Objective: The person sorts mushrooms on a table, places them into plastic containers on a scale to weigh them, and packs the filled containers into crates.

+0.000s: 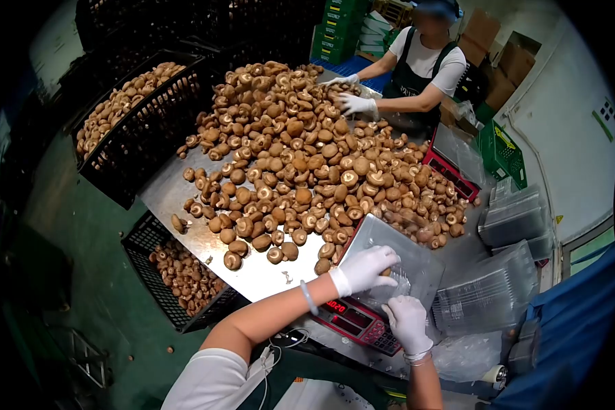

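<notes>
My left hand (pixel 367 269), in a white glove, is over a clear plastic tray (pixel 417 263) on the red scale (pixel 354 321). Its fingers curl round a mushroom, of which a brown bit shows at the fingertips. My right hand (pixel 408 322), gloved too, is at the tray's near edge with its fingers bent; whether it grips the edge is hard to tell. Lit red digits show on the scale, just below my left wrist. A big heap of brown mushrooms (pixel 300 157) covers much of the metal table (pixel 252 273) beyond my hands.
Across the table a co-worker (pixel 417 75) has both gloved hands on the heap. A second red scale (pixel 451 171) stands at the right, near stacked clear trays (pixel 485 287) and a green crate (pixel 502 154). Black crates (pixel 146 130) of mushrooms stand at the left.
</notes>
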Available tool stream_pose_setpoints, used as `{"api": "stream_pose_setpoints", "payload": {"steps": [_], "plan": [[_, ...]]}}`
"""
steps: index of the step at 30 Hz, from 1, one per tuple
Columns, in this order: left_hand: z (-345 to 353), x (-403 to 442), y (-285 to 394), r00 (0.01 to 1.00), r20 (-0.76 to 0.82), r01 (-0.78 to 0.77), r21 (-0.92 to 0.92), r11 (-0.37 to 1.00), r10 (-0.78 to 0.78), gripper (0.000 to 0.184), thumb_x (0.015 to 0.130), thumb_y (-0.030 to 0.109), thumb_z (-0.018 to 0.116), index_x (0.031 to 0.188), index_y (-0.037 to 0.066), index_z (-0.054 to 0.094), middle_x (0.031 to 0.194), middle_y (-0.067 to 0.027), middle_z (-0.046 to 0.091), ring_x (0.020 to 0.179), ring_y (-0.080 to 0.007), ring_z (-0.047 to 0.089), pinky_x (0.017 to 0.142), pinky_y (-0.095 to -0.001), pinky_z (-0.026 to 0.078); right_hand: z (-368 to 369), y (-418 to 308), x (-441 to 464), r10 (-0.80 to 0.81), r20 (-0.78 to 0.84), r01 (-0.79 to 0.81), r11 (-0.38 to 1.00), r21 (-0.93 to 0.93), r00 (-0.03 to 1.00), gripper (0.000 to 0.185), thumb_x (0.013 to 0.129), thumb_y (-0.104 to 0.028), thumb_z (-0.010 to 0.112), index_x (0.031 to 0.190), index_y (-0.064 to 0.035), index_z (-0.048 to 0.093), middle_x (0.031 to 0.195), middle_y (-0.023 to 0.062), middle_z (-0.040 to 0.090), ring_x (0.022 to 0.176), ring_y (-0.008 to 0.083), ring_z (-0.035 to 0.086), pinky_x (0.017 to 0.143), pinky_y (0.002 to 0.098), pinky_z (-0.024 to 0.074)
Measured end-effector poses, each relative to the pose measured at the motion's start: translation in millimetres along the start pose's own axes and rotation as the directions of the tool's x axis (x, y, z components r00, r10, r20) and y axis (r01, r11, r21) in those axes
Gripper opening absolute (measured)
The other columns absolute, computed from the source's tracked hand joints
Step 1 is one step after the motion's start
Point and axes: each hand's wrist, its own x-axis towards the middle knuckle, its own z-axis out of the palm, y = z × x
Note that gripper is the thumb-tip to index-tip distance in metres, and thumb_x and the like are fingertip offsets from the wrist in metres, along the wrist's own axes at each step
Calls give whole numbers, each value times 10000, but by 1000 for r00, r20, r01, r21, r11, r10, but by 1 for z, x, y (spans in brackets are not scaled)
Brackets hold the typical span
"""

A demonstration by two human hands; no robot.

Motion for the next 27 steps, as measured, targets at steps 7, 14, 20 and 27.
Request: {"api": "stream_pose_setpoints", "payload": {"steps": [7, 14, 20, 27], "plan": [[-68, -82, -33, 857, -513, 54, 0, 999, -46, 392, 768, 237, 687, 1105, 51, 613, 981, -119, 640, 941, -306, 589, 820, -390, 469, -19, -37, 11, 167, -155, -151, 982, 110, 974, 205, 713, -180, 720, 858, -59, 641, 802, 104, 628, 756, 281, 609, 712, 378, 472], [-104, -200, -150, 739, -418, 671, 381, 637, -528, 535, 724, 239, 720, 1220, 131, 552, 1018, -114, 536, 918, -296, 524, 763, -395, 455, 31, -120, 94, 240, -141, -133, 841, 525, 960, 134, 767, -111, 681, 881, -43, 659, 796, 124, 629, 735, 276, 623, 663, 337, 497], [-127, -228, -183, 705, -451, 518, -201, 831, -548, 426, 778, 7, 595, 1199, 25, 534, 1101, -153, 539, 1032, -297, 548, 898, -349, 442, 165, -151, 163, 357, -64, -330, 908, 259, 932, 333, 828, -232, 641, 1128, -89, 615, 943, 147, 592, 829, 327, 610, 734, 385, 491], [-150, -260, -185, 634, 145, 200, -980, -21, -759, 414, 901, 58, 545, 1297, 54, 428, 1139, -70, 563, 1025, -154, 577, 833, -284, 511, 190, -143, 148, 544, 361, -415, -25, 909, 757, 342, 929, -136, 501, 1261, -60, 524, 1162, 74, 579, 1042, 163, 552, 849, 299, 459]]}}
